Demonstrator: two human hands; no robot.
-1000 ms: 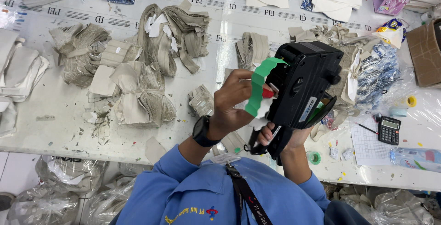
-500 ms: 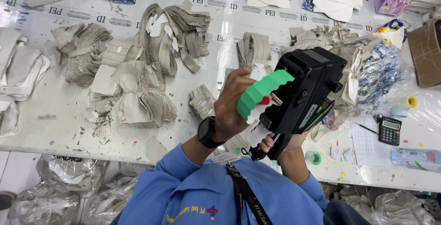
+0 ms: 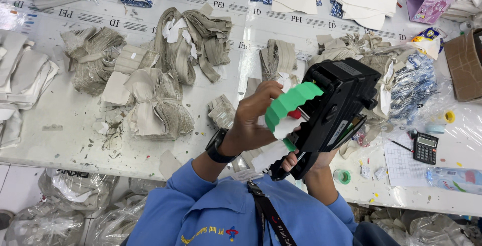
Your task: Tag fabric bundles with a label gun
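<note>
A black hand-held label gun (image 3: 337,106) is raised above the table edge, in front of my chest. My right hand (image 3: 306,161) grips its handle from below. My left hand (image 3: 253,121), with a black watch on the wrist, holds the green scalloped label strip (image 3: 289,103) that curls out of the gun's left side; a white strip of backing paper (image 3: 270,154) hangs under it. A small red part shows beside the green strip.
Bundles of beige fabric pieces (image 3: 156,106) lie across the white table (image 3: 60,140). A calculator (image 3: 425,147), grid paper (image 3: 405,164), a green tape roll (image 3: 342,176) and a plastic bottle (image 3: 454,179) sit at the right. A cardboard box (image 3: 465,64) stands far right. Plastic bags lie under the table.
The green strip has been pulled up and leftward, curving more over the gun's side. The gun has tilted slightly and stayed in my right hand.
</note>
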